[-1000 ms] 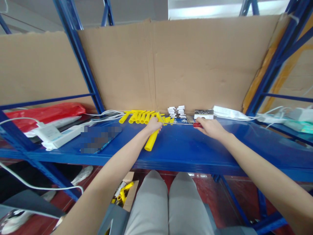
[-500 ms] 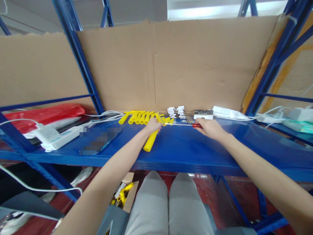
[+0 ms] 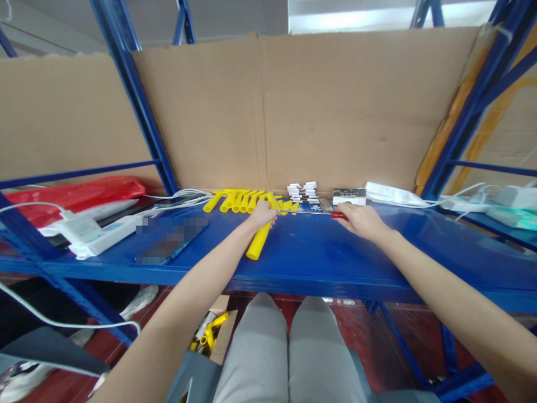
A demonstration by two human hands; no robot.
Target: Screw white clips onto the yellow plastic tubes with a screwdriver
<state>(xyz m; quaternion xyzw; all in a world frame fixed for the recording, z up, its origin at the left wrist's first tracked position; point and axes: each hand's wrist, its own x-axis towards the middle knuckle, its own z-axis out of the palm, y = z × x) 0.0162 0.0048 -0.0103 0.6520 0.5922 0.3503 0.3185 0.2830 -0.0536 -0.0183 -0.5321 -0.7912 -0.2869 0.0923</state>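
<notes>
In the head view my left hand (image 3: 264, 215) is closed around a yellow tube-shaped handle (image 3: 259, 242), whose open round end points toward me. My right hand (image 3: 358, 219) grips the red handle of a screwdriver (image 3: 339, 215). The long metal shaft runs level to the left, and its tip meets the yellow piece at my left fingers; the exact contact is too small to make out. Behind my left hand lies a row of several similar yellow handles (image 3: 230, 202). Small flat yellow parts (image 3: 289, 207) lie just right of that hand.
A stack of white pieces (image 3: 302, 193) and a black-and-white box (image 3: 349, 196) stand along the cardboard back wall (image 3: 335, 112). A phone-like slab (image 3: 172, 240) and a white power strip (image 3: 109, 235) lie left on the blue shelf (image 3: 319, 252). Below, a carton (image 3: 222, 341) holds yellow parts.
Both hands keep their grip and place. The screwdriver's shaft has shifted very slightly; little else differs.
</notes>
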